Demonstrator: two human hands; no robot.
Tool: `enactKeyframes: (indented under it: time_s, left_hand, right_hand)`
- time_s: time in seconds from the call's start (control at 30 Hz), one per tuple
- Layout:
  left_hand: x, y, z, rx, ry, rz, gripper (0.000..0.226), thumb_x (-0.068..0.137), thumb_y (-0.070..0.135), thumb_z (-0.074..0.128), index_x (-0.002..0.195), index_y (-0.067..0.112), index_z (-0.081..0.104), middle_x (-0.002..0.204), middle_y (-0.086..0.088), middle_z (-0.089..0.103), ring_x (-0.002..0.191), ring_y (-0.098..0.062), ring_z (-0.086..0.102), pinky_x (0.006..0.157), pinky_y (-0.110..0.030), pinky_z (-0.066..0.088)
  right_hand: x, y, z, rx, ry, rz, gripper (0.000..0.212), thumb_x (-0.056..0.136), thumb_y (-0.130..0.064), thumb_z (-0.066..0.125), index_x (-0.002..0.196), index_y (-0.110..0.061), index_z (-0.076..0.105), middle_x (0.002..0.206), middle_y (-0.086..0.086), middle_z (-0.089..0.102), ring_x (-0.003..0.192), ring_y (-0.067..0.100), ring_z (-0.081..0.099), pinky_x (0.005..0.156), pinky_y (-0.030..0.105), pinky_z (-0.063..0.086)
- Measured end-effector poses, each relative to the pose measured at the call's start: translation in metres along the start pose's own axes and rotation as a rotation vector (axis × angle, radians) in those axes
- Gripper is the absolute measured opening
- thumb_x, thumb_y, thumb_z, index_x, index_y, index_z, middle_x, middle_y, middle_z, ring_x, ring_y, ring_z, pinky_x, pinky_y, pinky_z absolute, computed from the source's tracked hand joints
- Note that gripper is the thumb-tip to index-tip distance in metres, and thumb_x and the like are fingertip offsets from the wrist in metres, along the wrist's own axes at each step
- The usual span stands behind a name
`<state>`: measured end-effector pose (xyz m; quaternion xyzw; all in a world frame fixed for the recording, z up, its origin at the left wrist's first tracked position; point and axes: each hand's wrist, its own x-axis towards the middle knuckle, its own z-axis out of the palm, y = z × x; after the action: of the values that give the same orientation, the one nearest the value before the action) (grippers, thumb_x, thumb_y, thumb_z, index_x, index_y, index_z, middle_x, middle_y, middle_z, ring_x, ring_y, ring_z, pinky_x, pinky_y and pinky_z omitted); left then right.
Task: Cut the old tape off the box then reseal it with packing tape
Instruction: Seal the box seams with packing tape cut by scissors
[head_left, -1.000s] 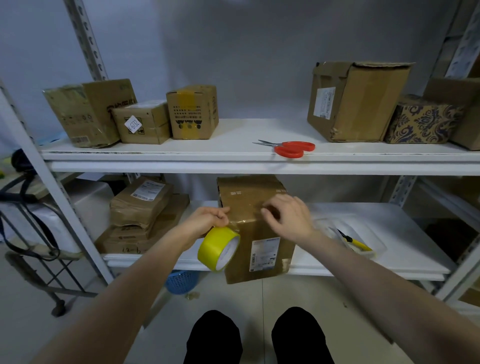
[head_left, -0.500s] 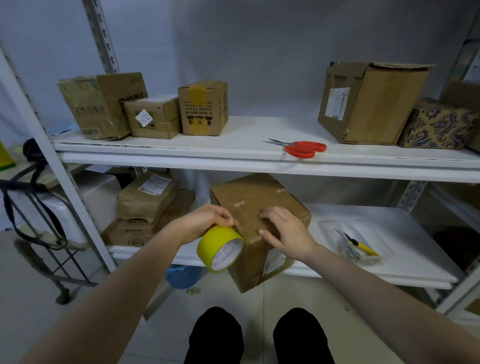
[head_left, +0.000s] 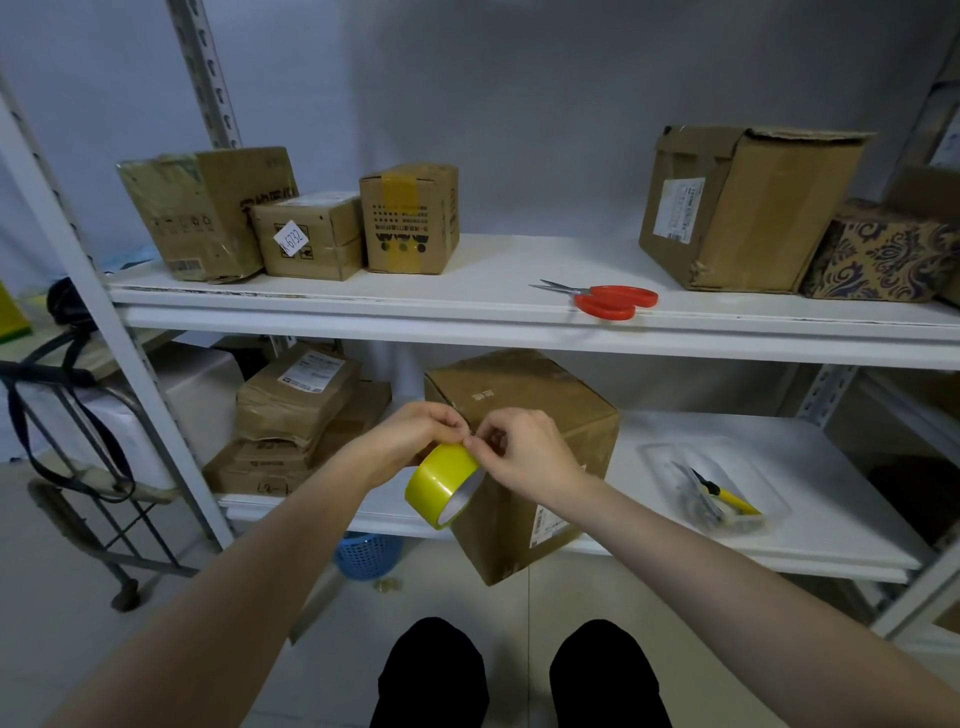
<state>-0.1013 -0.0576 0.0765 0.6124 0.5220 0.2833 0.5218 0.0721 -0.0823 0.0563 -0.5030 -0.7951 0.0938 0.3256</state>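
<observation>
- From the head view, the box (head_left: 540, 415) sits skewed on the lower shelf (head_left: 779, 467), with one corner jutting past the front edge, just behind the hands.
- The hands meet at the top of the yellow tape roll (head_left: 441, 480). The left hand (head_left: 415, 436) grips the roll, and the right hand (head_left: 524, 457) pinches at its rim, apparently at the loose end.
- My advice: hold the roll steady and peel the end straight and evenly, so the strip neither splits nor folds onto itself.
- The scissors (head_left: 608, 300) lie on the upper shelf, well apart.

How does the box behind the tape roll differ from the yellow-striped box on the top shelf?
The near box sits on the lower shelf, turned corner-out and overhanging its edge; the yellow-striped box stands wholly on the upper shelf. The near box shows no yellow strip. Both are brown cardboard.
</observation>
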Motion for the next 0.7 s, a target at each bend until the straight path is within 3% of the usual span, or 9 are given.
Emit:
enactKeyframes:
  time_s: [0.13, 0.3, 0.37, 0.5, 0.6, 0.7]
  left_hand:
    - [-0.007, -0.008, -0.004, -0.068, 0.022, 0.047, 0.017, 0.090, 0.008, 0.058, 0.076, 0.015, 0.066, 0.075, 0.000, 0.062, 0.072, -0.013, 0.057, 0.067, -0.026, 0.046]
    - [-0.011, -0.016, -0.001, -0.012, 0.132, 0.147, 0.013, 0.088, 0.015, 0.066, 0.099, 0.010, 0.068, 0.103, -0.013, 0.067, 0.099, -0.024, 0.061, 0.094, -0.040, 0.048]
    - [-0.015, -0.018, 0.004, 0.079, 0.266, 0.277, 0.018, 0.083, 0.018, 0.071, 0.099, 0.009, 0.069, 0.103, -0.014, 0.067, 0.099, -0.025, 0.062, 0.092, -0.042, 0.048]
    - [-0.025, -0.028, 0.012, 0.160, 0.593, 0.441, 0.021, 0.075, 0.042, 0.070, 0.092, 0.029, 0.071, 0.096, -0.005, 0.063, 0.095, -0.016, 0.059, 0.088, -0.038, 0.050]
    - [-0.028, -0.028, 0.020, 0.141, 0.670, 0.475, 0.046, 0.069, 0.055, 0.059, 0.105, 0.028, 0.071, 0.098, -0.005, 0.063, 0.093, -0.012, 0.059, 0.087, -0.033, 0.050]
    - [-0.027, -0.025, 0.024, 0.084, 0.654, 0.490, 0.059, 0.069, 0.055, 0.057, 0.119, 0.026, 0.066, 0.101, -0.003, 0.064, 0.096, -0.013, 0.060, 0.088, -0.032, 0.050]
  right_hand:
    - [0.005, -0.011, 0.005, 0.041, -0.018, 0.084, 0.017, 0.089, -0.030, 0.065, 0.083, -0.016, 0.074, 0.079, 0.001, 0.071, 0.078, 0.017, 0.063, 0.069, 0.027, 0.047]
    - [0.011, -0.018, 0.007, 0.120, 0.071, 0.241, 0.016, 0.089, -0.022, 0.063, 0.078, -0.016, 0.073, 0.069, -0.005, 0.060, 0.073, 0.016, 0.058, 0.065, 0.022, 0.033]
    - [0.014, -0.025, 0.010, 0.153, 0.102, 0.291, 0.018, 0.089, -0.023, 0.063, 0.075, -0.016, 0.071, 0.066, -0.007, 0.058, 0.070, 0.013, 0.053, 0.063, 0.022, 0.031]
    - [0.019, -0.041, 0.012, 0.188, 0.170, 0.340, 0.018, 0.088, -0.025, 0.063, 0.075, -0.015, 0.071, 0.066, -0.006, 0.057, 0.069, 0.013, 0.050, 0.064, 0.023, 0.030]
    - [0.024, -0.045, 0.008, 0.214, 0.204, 0.362, 0.018, 0.087, -0.026, 0.064, 0.073, -0.015, 0.070, 0.065, -0.007, 0.058, 0.068, 0.013, 0.051, 0.063, 0.023, 0.030]
    - [0.028, -0.047, 0.003, 0.216, 0.219, 0.362, 0.019, 0.087, -0.027, 0.064, 0.073, -0.014, 0.069, 0.067, -0.005, 0.061, 0.069, 0.015, 0.053, 0.063, 0.024, 0.032]
